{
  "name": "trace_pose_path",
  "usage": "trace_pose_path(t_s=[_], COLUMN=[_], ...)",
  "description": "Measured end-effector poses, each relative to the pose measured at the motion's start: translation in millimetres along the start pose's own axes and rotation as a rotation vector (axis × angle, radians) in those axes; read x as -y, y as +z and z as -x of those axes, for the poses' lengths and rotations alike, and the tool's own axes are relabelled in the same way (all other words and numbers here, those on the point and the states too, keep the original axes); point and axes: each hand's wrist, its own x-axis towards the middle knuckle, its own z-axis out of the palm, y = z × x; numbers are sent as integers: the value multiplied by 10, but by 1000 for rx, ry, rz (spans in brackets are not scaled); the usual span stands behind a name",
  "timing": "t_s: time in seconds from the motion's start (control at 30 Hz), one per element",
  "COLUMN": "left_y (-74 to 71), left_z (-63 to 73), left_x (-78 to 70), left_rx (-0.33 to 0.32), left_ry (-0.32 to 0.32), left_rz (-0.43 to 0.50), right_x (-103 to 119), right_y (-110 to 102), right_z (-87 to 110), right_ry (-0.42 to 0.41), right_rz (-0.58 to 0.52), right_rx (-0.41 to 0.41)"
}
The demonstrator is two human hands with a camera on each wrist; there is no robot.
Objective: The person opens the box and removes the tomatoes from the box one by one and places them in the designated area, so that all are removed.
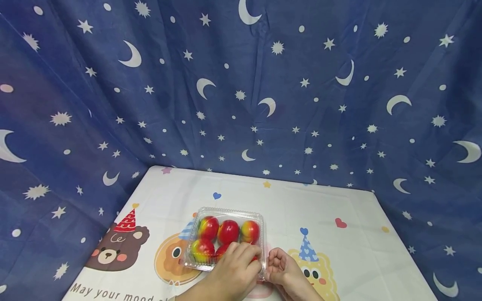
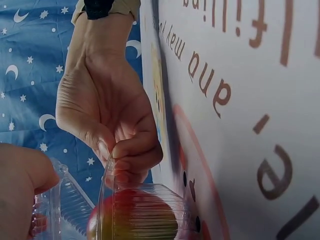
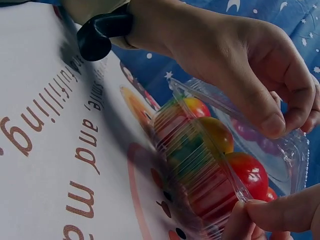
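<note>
The left hand (image 1: 236, 269) gripped the lid (image 3: 298, 160); the right hand (image 1: 285, 272) pinched the box (image 3: 192, 187) at its near right corner.

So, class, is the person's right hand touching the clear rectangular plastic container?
Touching: the left wrist view shows the right hand pinching the container by its thin edge.

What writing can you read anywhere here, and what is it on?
"May your mood" on the tablecloth; the next word is mostly hidden.
"smile, and ma" on the same cloth, right wrist view, cut off.
"fulfilling", same cloth, right wrist view.
"and may", same cloth, left wrist view; other words there are cut off.
No readable text on the clear box or fruit.
</note>
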Motion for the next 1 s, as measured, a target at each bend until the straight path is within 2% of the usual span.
trace_pose_path(t_s=[0.33,0.6,1.0], left_y=[0,-14,20], left_z=[-2,21,63], left_x=[-11,-19,-28], left_rx=[13,55,45], left_ry=[-30,-50,3], left_rz=[23,40,9], right_x=[11,16,20], right_y=[16,23,19], right_z=[0,-1,-15], right_ry=[0,1,49], right_rz=[2,30,27], right_rx=[-21,-42,-81])
